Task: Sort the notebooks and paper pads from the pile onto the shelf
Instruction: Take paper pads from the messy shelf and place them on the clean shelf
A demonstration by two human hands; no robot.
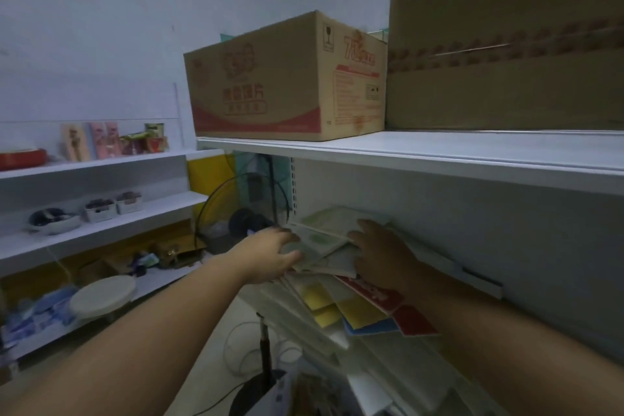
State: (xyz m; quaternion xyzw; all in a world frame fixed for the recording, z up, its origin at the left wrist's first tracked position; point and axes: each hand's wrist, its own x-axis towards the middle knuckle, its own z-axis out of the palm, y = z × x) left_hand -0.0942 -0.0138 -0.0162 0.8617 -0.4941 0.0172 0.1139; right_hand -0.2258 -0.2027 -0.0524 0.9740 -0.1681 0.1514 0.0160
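Green pads: my left hand fingers clamp the nine-o'clock edge; right hand fingers apart, pressing flat. Risk, I judge: loose stack fans, slips toward six o'clock.

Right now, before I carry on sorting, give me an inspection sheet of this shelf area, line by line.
Surface: white metal lower shelf, mostly covered by stationery.
Job's things: pale green paper pads heaped at the far end; yellow, red and blue notebooks overlapping nearer the camera.
Clutter: printed cardboard box and plain brown carton on the upper shelf.
Grips: left hand grips the green pads' edge; right hand rests flat on them.
Cables: white cable loop on the floor.
Surroundings: black floor fan; white side shelves holding small packets and bowls.
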